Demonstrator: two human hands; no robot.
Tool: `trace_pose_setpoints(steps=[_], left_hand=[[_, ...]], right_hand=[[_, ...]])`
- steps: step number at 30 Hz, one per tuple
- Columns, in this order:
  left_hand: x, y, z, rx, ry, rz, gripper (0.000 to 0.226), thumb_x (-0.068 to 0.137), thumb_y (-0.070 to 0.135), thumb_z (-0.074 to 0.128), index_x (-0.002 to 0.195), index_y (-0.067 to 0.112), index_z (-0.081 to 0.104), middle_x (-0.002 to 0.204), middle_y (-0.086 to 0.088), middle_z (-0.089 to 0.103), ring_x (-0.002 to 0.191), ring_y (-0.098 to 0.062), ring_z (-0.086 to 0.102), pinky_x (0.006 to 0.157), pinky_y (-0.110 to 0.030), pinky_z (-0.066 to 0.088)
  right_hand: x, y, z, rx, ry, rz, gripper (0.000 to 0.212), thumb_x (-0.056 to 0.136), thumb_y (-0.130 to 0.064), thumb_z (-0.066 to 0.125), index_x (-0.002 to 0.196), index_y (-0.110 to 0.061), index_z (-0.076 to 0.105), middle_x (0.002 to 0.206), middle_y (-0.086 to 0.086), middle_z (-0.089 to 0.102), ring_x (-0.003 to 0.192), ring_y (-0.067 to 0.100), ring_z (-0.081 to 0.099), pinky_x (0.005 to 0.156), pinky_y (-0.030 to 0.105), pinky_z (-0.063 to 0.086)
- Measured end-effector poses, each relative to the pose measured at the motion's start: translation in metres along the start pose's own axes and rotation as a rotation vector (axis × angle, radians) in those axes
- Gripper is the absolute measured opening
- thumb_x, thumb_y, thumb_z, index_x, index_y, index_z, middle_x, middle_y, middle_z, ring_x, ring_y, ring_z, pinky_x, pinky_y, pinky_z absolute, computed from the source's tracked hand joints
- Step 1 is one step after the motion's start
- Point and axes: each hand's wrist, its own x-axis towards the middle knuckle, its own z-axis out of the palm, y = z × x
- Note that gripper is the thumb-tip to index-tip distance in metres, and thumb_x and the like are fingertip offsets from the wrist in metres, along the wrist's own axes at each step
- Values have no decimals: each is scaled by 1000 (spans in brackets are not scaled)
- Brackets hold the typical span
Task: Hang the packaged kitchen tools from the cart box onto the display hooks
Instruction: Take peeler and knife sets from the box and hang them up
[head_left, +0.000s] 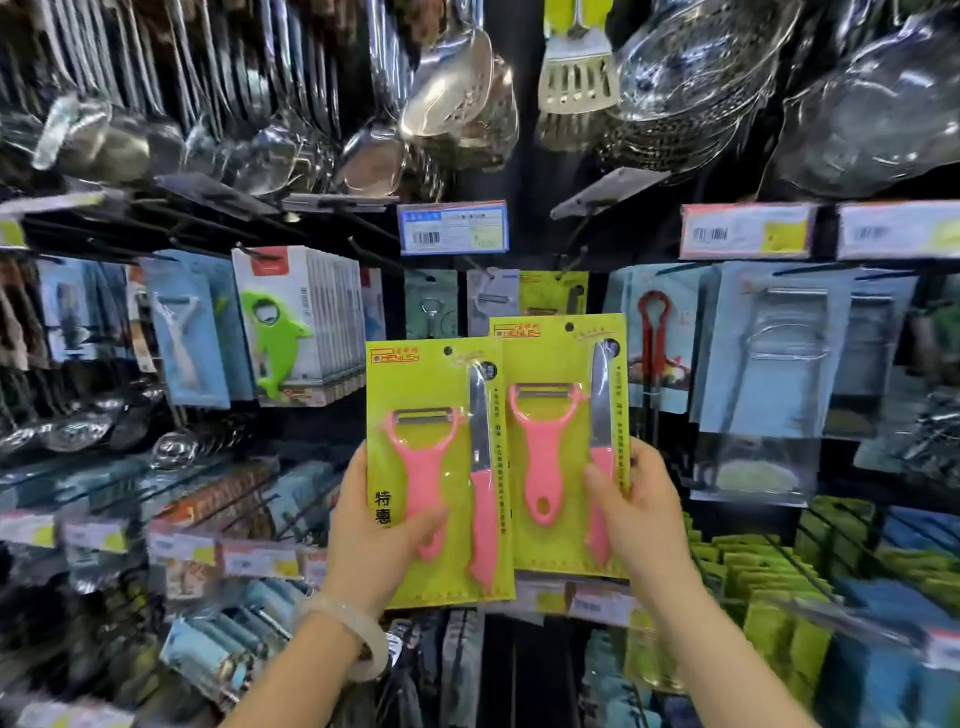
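I hold up two lime-green cards, each with a pink peeler and a pink-handled knife. My left hand (382, 535) grips the left package (410, 384) at its lower left, thumb across the peeler handle. My right hand (636, 509) grips the right package (550, 364) at its lower right edge, a little higher and partly behind the left one. Both cards show a hang hole at the top. Just behind them, a matching green card (550, 293) hangs on a display hook. The cart box is out of view.
Steel ladles, skimmers and strainers (452, 88) hang overhead. A blue price tag (453, 227) juts out above the packages. Carded peelers, a green dolphin-shaped opener (275, 343) and wire tools (779, 353) fill hooks on both sides. Stacked green packs (769, 577) lie lower right.
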Motion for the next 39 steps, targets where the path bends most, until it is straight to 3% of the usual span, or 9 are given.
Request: trace_pose_setpoints(steps=[4,10,18,22,27,30,32,34,39], left_hand=[[22,-2,14,-20,-49,7,96,70,8,81,145,35,27,142,16,36,130,-6,33,110,-39,29],[51,-3,27,-65,-107,23,100,68,13,82,148,34,24,150,12,31,135,-10,30,112,-47,28],[68,-8,28,-63,-145,29,102,68,16,82,149,29,21,151,7,30,139,-17,26,112,-44,23],[72,-11,28,-69,-153,2,108,52,39,85,144,42,27,145,8,42,133,-20,41,108,-53,33],[73,-16,23,-129,-169,-7,104,67,14,81,149,29,20,152,6,30,139,-17,26,112,-45,23],[72,-14,21,-105,-180,20,103,68,14,81,149,30,20,153,6,28,139,-16,25,112,-43,23],[73,-13,22,-100,-187,25,103,68,14,81,149,30,19,153,6,27,140,-16,24,112,-44,22],[73,-13,23,-94,-191,17,104,67,17,81,149,31,19,152,8,29,140,-17,26,113,-45,23],[74,-15,21,-75,-183,19,104,64,21,83,148,34,23,147,9,38,135,-10,31,113,-47,26]], right_hand=[[27,-15,-9,-8,70,-94,22,91,-12,57,96,-32,48,90,-8,56,78,7,54,63,15,44],[58,-30,-7,-39,92,-147,20,91,-11,57,102,-27,50,93,-11,58,79,-8,54,66,7,42],[73,-26,1,-56,115,-100,23,92,-12,56,114,-18,51,90,-4,61,77,7,57,68,18,44],[76,-22,5,-92,126,-111,27,92,-14,57,118,-16,53,89,-8,62,78,5,59,75,22,47],[77,-15,10,-71,135,-108,27,93,-15,55,120,-20,54,97,-7,64,76,12,59,59,11,49],[77,-12,12,-73,170,-97,30,93,-14,56,123,-18,54,101,-7,64,85,0,60,73,15,53],[78,-11,11,-51,182,-98,27,92,-13,56,118,-21,56,102,-8,65,96,5,61,90,34,52],[78,-12,11,-46,175,-94,25,92,-12,56,113,-25,57,101,-9,65,98,8,61,94,40,50],[84,-4,15,-106,204,-50,41,92,-26,57,132,-22,51,121,-6,62,114,15,58,100,45,47]])
